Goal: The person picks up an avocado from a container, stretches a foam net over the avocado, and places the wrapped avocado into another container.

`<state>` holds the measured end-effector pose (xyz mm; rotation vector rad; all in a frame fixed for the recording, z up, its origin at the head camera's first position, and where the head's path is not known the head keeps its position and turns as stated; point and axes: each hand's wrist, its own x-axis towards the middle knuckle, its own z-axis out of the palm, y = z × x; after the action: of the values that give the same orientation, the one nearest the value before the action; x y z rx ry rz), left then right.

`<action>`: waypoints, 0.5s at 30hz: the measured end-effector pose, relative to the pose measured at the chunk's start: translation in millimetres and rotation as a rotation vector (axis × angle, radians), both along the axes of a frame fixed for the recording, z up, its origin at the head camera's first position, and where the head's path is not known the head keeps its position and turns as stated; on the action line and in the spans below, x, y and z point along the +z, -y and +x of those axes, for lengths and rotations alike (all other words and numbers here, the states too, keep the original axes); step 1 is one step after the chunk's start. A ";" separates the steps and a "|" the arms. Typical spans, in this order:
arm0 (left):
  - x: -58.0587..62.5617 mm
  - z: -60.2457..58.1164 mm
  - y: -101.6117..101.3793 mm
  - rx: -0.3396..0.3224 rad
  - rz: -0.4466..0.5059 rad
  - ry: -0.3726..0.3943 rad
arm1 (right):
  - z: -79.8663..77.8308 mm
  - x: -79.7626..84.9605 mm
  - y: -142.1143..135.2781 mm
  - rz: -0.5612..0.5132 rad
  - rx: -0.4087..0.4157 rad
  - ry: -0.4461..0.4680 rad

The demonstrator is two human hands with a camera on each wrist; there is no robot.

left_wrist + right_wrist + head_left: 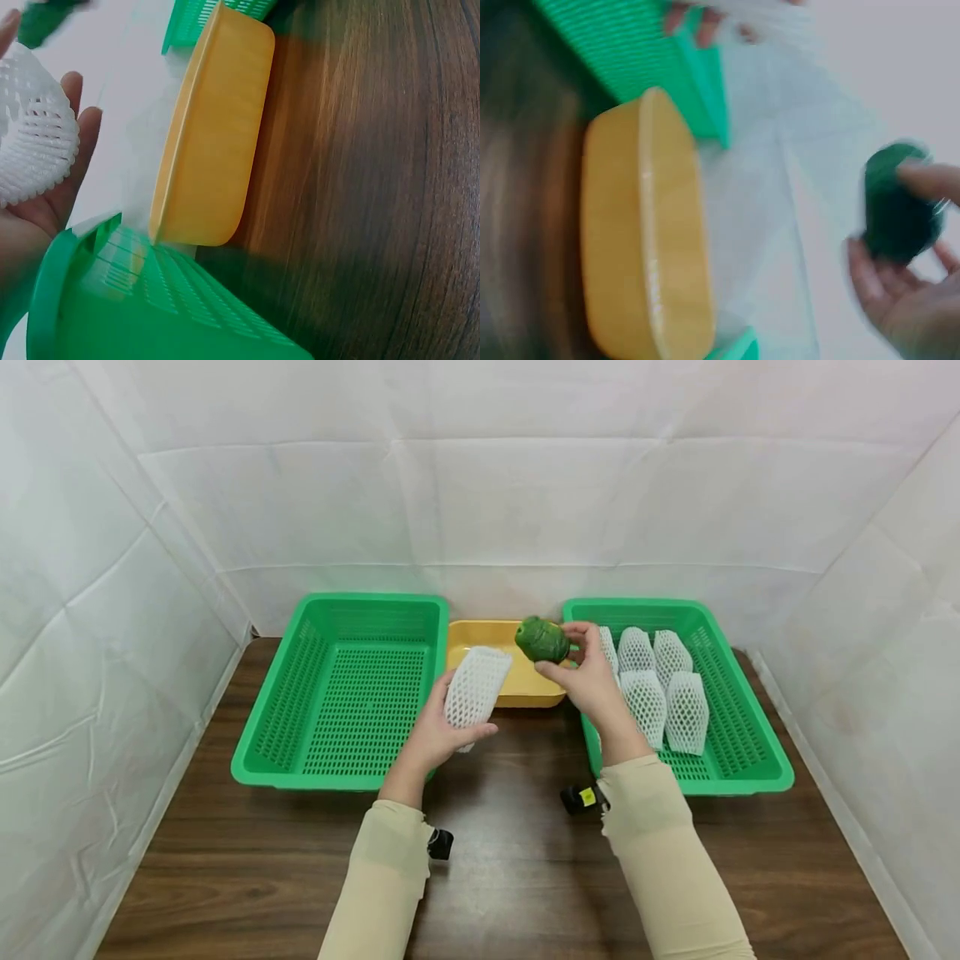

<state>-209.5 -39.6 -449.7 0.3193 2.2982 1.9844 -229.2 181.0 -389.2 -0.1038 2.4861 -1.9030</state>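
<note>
My left hand (435, 735) holds a white foam net sleeve (477, 685), its thumb along the near side and its other fingers behind. In the left wrist view the sleeve (37, 131) lies against the palm, partly cut off by the frame edge. A dark green, bumpy fruit or vegetable (542, 639) is pinched between thumb and fingers of my right hand (588, 672), in the air to the right of the sleeve and apart from it. Blur in the right wrist view softens this green piece (901, 202); its exact kind cannot be told.
A green basket (247, 752) with a slotted bottom stands at left. At right another green basket (750, 727) holds several white foam net sleeves (686, 714). Between them, further back, sits a yellow tray (517, 701). White sheeting (525, 502) encloses the brown wooden table (517, 860).
</note>
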 end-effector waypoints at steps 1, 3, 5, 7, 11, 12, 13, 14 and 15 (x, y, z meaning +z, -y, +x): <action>0.3 0.1 -0.6 -0.006 -0.004 -0.004 | 0.8 5.8 -1.4 -0.057 0.009 -0.034; 0.9 0.0 -1.9 -0.018 -0.010 -0.014 | 3.1 13.2 -3.1 -0.110 0.061 -0.091; 1.4 -0.1 -2.9 -0.022 -0.023 -0.023 | 5.0 16.0 -2.8 -0.104 0.114 -0.154; 1.9 -0.3 -3.8 -0.028 -0.031 -0.034 | 6.7 16.3 -2.1 -0.067 0.142 -0.209; 2.0 -0.5 -4.0 -0.024 -0.039 -0.029 | 8.7 14.2 -2.0 -0.084 0.176 -0.254; 1.9 -0.6 -3.9 -0.019 -0.038 -0.026 | 9.0 13.8 -2.4 -0.092 0.180 -0.253; 1.6 -0.6 -3.7 -0.013 -0.040 -0.025 | 9.2 13.7 -2.9 -0.097 0.188 -0.253; 1.4 -0.6 -3.6 -0.008 -0.041 -0.026 | 9.3 13.7 -3.4 -0.094 0.197 -0.249; 1.3 -0.5 -3.7 -0.005 -0.042 -0.027 | 9.3 14.1 -3.7 -0.086 0.203 -0.245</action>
<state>-210.0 -35.9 -448.4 0.3501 2.3496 1.9390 -219.9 184.7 -375.2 -0.6009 2.4189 -2.0173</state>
